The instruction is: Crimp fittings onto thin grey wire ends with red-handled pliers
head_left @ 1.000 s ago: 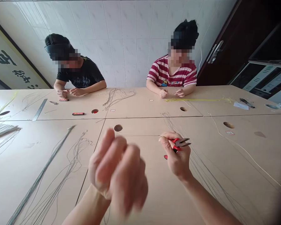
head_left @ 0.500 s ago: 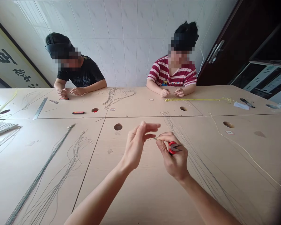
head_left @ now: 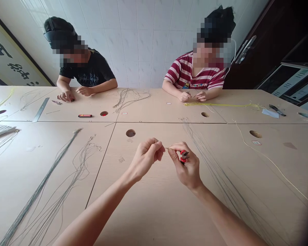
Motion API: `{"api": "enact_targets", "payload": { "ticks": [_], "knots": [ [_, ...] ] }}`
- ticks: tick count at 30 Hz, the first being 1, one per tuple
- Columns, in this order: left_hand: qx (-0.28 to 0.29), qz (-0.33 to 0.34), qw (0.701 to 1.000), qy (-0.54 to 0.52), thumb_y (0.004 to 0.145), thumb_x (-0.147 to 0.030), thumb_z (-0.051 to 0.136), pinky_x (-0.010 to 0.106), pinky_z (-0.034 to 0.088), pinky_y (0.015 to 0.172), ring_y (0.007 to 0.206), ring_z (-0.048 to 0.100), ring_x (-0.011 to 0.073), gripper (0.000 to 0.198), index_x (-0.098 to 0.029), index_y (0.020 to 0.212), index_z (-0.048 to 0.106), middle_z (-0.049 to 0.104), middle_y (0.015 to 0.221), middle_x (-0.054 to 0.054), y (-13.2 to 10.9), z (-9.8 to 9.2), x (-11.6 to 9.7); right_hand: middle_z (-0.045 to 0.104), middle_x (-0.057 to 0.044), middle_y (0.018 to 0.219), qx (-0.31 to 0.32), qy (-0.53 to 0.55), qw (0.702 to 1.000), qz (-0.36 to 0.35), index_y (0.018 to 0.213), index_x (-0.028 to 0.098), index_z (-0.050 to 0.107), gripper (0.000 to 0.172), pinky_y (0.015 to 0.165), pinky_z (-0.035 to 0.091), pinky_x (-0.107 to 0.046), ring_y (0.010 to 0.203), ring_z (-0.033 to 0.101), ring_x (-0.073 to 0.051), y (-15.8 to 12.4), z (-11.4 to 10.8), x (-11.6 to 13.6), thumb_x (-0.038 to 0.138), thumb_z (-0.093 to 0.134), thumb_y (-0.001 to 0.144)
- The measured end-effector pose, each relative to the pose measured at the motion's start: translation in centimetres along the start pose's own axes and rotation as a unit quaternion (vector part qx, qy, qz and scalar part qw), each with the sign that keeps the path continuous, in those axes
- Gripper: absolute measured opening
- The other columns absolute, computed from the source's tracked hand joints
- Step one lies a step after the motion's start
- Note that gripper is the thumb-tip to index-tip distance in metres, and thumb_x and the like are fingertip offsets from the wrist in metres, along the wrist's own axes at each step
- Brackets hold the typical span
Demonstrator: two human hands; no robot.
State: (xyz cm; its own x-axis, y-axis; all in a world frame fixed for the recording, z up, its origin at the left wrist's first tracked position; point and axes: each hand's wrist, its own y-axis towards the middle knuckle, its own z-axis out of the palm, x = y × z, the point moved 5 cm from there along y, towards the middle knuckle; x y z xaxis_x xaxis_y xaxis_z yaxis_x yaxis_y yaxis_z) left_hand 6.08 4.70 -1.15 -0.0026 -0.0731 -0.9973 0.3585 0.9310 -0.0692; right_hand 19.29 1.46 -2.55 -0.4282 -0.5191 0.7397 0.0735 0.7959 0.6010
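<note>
My left hand [head_left: 150,153] is raised over the middle of the table, its fingers closed in a pinch. Close to its right is my right hand [head_left: 187,167], wrapped round small pliers [head_left: 184,156] with red handles and a short metal head. The right thumb and forefinger also pinch the end of a thin cord [head_left: 166,148], a short bit of which shows between the two hands. Most of this cord is hidden by my fingers or too fine to follow.
On the left lie a bundle of grey-green cords [head_left: 50,167] and looser cords with metal clasps [head_left: 97,147]. Thin cords [head_left: 210,159] run beside my right arm. Two people sit opposite, near a ruler [head_left: 41,109], a red-and-black tube [head_left: 85,115] and yellow cords [head_left: 226,104]. Round holes [head_left: 130,133] pierce the tabletop.
My left hand has gone from spread fingers to a closed pinch by the right fingertips. My right hand has shifted slightly left, and the pliers have turned in it. The view has tilted down.
</note>
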Motion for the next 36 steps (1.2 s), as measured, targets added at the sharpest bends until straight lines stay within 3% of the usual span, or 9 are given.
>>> {"api": "enact_targets", "payload": {
  "ticks": [5, 11, 18, 26, 36],
  "knots": [
    [0.029, -0.043, 0.998, -0.043, 0.079, -0.02, 0.044, 0.025, 0.014, 0.048, 0.049, 0.018, 0.0077, 0.021, -0.015, 0.064, 0.058, 0.025, 0.051, -0.007, 0.3, -0.8, 0.7, 0.06, 0.0, 0.078, 0.017, 0.019, 1.0, 0.004, 0.084, 0.024, 0.056, 0.01, 0.065, 0.042, -0.03, 0.074, 0.052, -0.015, -0.2, 0.3, 0.0, 0.021, 0.053, 0.093],
    [0.069, -0.066, 0.995, -0.037, 0.072, -0.019, 0.05, 0.026, 0.011, 0.047, 0.048, 0.017, 0.0065, 0.015, -0.015, 0.062, 0.061, 0.03, 0.051, -0.006, 0.7, -1.2, 1.4, 0.06, -0.001, 0.08, 0.026, 0.03, 0.999, 0.02, 0.084, 0.023, 0.057, 0.009, 0.066, 0.042, -0.031, 0.074, 0.053, -0.015, -0.4, 0.5, -0.3, 0.022, 0.054, 0.093],
    [0.052, -0.071, 0.995, -0.051, 0.071, -0.02, 0.051, 0.026, 0.009, 0.046, 0.046, 0.015, 0.0059, 0.014, -0.015, 0.062, 0.06, 0.026, 0.048, -0.008, 0.6, -1.4, 1.4, 0.06, 0.0, 0.079, 0.048, 0.039, 0.998, 0.023, 0.084, 0.023, 0.056, 0.009, 0.065, 0.041, -0.029, 0.073, 0.052, -0.014, -0.4, 0.8, -0.3, 0.022, 0.053, 0.093],
    [0.041, -0.079, 0.994, -0.057, 0.07, -0.022, 0.056, 0.026, 0.01, 0.046, 0.046, 0.018, 0.0058, 0.011, -0.016, 0.063, 0.061, 0.035, 0.05, -0.006, 0.6, -1.7, 1.8, 0.059, 0.0, 0.079, 0.056, 0.03, 0.998, 0.022, 0.082, 0.023, 0.056, 0.011, 0.064, 0.042, -0.029, 0.072, 0.051, -0.014, -0.4, 0.9, -0.3, 0.023, 0.053, 0.093],
    [0.06, -0.095, 0.992, -0.062, 0.071, -0.022, 0.054, 0.027, 0.009, 0.047, 0.046, 0.015, 0.0057, 0.014, -0.015, 0.059, 0.059, 0.026, 0.049, -0.008, 0.5, -1.8, 1.7, 0.059, 0.0, 0.078, 0.066, 0.024, 0.997, 0.017, 0.082, 0.023, 0.055, 0.011, 0.064, 0.041, -0.03, 0.072, 0.051, -0.014, -0.5, 1.1, -0.3, 0.022, 0.052, 0.093]
  ]
}}
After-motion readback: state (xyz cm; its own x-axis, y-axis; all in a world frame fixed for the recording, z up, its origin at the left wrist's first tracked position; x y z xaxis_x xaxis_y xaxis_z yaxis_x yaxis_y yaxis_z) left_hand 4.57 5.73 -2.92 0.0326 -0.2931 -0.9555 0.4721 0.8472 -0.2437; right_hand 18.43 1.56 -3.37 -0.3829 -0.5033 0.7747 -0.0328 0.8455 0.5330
